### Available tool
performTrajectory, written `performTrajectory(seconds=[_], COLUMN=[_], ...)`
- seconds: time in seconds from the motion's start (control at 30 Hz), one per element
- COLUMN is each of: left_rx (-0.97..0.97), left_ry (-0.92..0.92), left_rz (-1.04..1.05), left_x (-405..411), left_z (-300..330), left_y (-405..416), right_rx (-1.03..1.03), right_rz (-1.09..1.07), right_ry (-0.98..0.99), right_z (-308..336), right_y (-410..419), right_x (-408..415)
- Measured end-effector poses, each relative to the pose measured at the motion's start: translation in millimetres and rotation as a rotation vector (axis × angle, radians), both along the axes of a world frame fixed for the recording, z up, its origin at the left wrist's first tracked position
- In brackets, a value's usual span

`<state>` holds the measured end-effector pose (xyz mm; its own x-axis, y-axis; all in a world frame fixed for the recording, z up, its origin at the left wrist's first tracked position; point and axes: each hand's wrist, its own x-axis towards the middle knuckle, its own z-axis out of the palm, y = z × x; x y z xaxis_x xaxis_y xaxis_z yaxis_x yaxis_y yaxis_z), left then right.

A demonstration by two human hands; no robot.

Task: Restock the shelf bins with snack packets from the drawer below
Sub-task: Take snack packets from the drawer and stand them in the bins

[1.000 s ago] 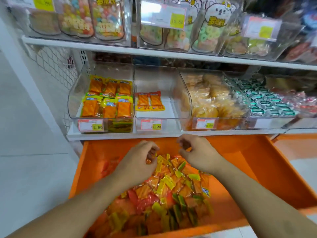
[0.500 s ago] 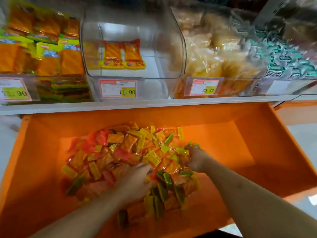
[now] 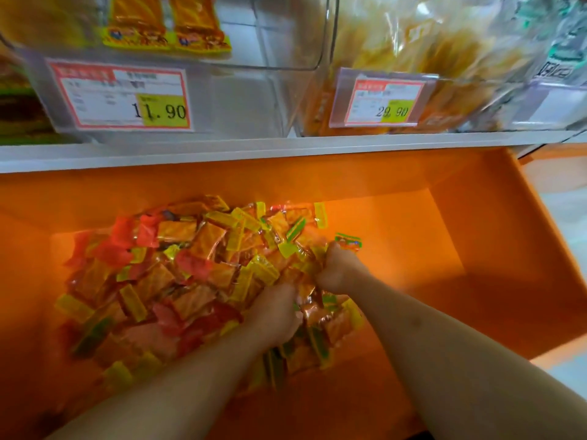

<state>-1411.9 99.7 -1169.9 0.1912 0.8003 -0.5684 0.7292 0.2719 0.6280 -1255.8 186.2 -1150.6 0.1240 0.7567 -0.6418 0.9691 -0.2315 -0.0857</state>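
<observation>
Digging deeper now, left hand (image 3: 276, 315) and right hand (image 3: 338, 265) have sunk into the packets (image 3: 178, 274) in the drawer (image 3: 476, 223), each clenched around a bunch; scoop nearly ready for the bin (image 3: 273, 90).

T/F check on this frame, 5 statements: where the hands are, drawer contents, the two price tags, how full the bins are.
1. Both hands are down in the orange drawer. True: the left hand and right hand are dug into the pile of snack packets.
2. The drawer is shut. False: it is pulled out below the shelf.
3. The left price tag reads 11.90. True.
4. The bin above that tag is packed full. False: only two orange packets show in it.
5. The right price tag reads 11.90 too. False: it reads 29.90.
</observation>
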Motion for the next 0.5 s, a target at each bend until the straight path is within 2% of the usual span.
performTrajectory(seconds=[0.2, 0.4, 0.5], left_rx=[-0.019, 0.027, 0.079], left_ry=[-0.149, -0.164, -0.26], left_rz=[0.197, 0.309, 0.429], left_x=[-42.6, -108.7, -138.3], left_z=[34.9, 120.9, 174.2], left_y=[3.2, -2.1, -9.9], right_rx=[-0.009, -0.004, 0.06], right_rz=[0.05, 0.039, 0.072], right_ry=[0.082, 0.349, 0.453], right_z=[52.5, 153.1, 204.9], right_y=[8.0, 12.7, 3.3], right_x=[-12.3, -41.3, -57.3])
